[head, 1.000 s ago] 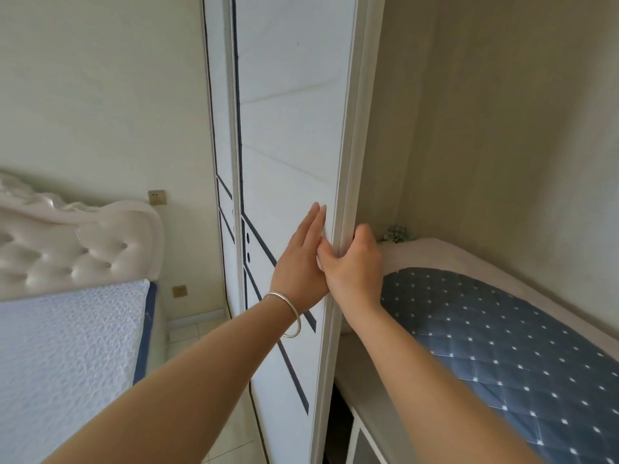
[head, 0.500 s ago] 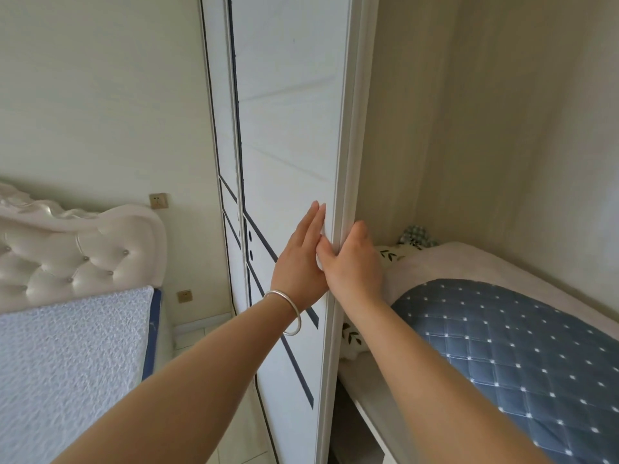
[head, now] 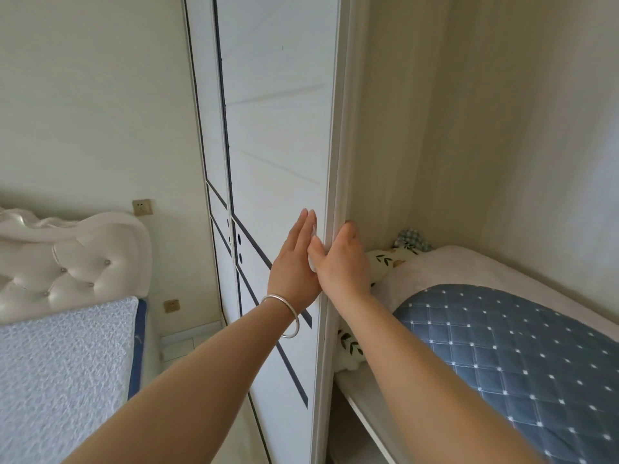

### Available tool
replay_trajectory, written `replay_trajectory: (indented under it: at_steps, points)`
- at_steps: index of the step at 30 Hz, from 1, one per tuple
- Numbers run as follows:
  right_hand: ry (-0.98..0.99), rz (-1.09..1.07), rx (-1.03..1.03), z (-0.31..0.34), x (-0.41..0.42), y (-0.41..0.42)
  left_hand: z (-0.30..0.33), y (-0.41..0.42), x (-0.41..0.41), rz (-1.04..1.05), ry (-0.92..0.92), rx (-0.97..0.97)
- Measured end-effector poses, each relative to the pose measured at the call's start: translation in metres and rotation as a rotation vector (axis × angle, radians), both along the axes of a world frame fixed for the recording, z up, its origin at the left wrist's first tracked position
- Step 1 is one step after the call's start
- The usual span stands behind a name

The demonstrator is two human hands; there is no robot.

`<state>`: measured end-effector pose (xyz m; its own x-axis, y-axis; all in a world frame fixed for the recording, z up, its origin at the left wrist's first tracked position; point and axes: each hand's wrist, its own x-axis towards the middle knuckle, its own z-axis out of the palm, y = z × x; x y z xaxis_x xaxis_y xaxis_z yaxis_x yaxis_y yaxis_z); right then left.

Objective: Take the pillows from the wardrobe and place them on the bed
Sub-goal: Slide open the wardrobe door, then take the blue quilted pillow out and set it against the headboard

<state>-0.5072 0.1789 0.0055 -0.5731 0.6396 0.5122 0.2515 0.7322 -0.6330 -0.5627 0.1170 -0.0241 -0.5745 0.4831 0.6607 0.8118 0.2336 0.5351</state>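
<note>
Wardrobe shelf [head: 352, 387] carries a leaf-print pillow [head: 385, 261] beside a blue quilt [head: 502, 346], its long axis running front to back, partly hidden. Left hand [head: 294, 266] lies flat, fingers straight, on the sliding door [head: 278, 145]; right hand [head: 345, 266], fingers straight, presses the door's edge.

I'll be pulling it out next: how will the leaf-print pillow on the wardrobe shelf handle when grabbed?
Probably soft and floppy: the leaf-print pillow shows rounded, puffy corners. Likely light for its bulk. It may drag, since the pinkish blanket under the blue quilt seems to lie against it.
</note>
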Motion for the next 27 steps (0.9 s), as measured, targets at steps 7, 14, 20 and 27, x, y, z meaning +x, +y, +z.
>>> replay_trajectory:
  at_steps: [7,14,20,27]
  points:
    - [0.049,-0.007,0.0,-0.004,0.003,-0.001,-0.001,0.0,0.007,0.034,0.187,0.046]
    - [0.188,-0.12,0.119,-0.022,0.046,0.023,-0.01,0.023,0.038,-0.039,0.656,0.146]
    - [0.002,-0.275,0.08,-0.059,0.124,0.08,-0.051,0.089,0.101,-0.337,0.418,0.097]
    - [-0.295,-0.56,-0.021,-0.119,0.23,0.153,-0.129,0.177,0.178,-0.359,-0.3,-0.222]
